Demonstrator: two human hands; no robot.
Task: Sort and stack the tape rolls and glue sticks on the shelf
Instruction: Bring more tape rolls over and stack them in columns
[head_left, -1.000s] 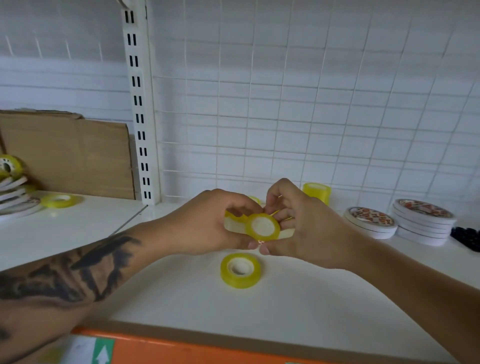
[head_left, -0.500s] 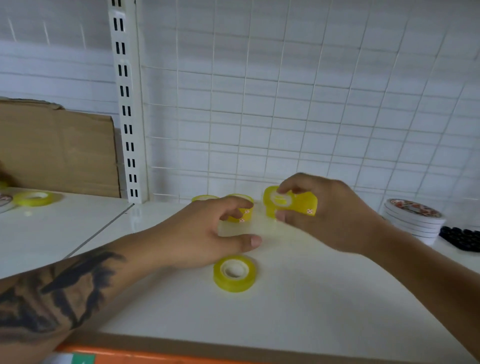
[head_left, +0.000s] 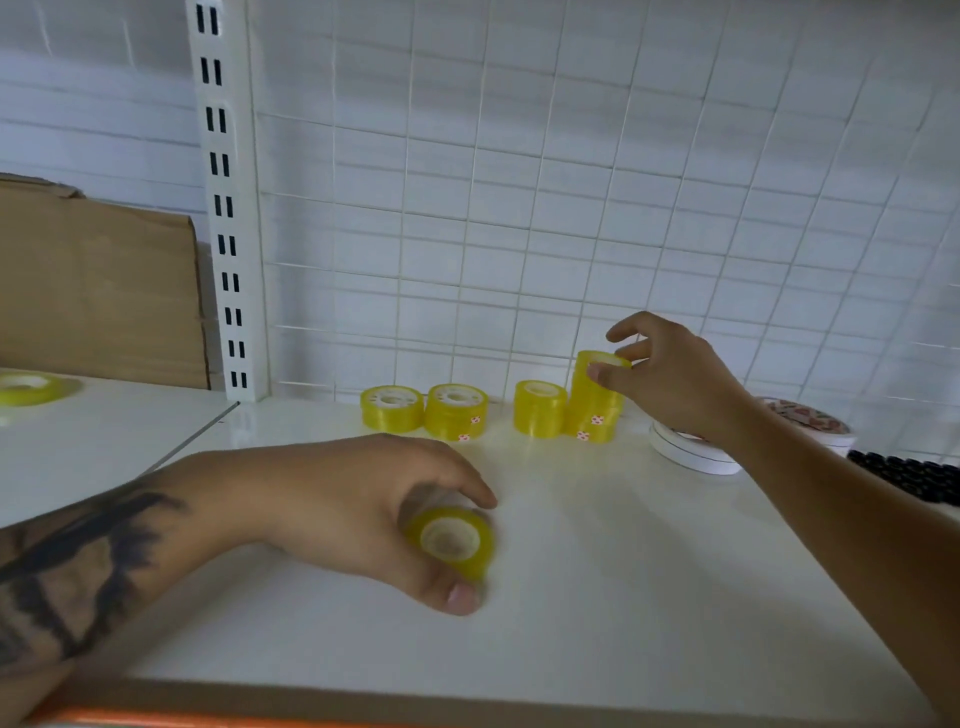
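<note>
On the white shelf (head_left: 623, 597), my left hand (head_left: 363, 509) grips a single yellow tape roll (head_left: 451, 540) near the front middle, thumb below it and fingers over its top. At the back by the wire grid, my right hand (head_left: 670, 379) holds the top of a tall stack of yellow tape rolls (head_left: 595, 400) between thumb and fingers. A shorter yellow stack (head_left: 539, 408) stands just left of it. Two more yellow stacks, one (head_left: 456, 411) and another (head_left: 392, 408), stand further left.
White flat tape rolls (head_left: 691, 452) are stacked right of the yellow ones, with another pile (head_left: 810, 423) behind my right forearm. Black items (head_left: 914, 475) lie at the far right. A cardboard sheet (head_left: 98, 291) and a yellow roll (head_left: 31, 389) sit on the left shelf, past the slotted upright (head_left: 223, 208).
My right hand carried its yellow rolls back and to the right onto the tall stack. My left hand dropped onto the lone roll at the front and took hold of it.
</note>
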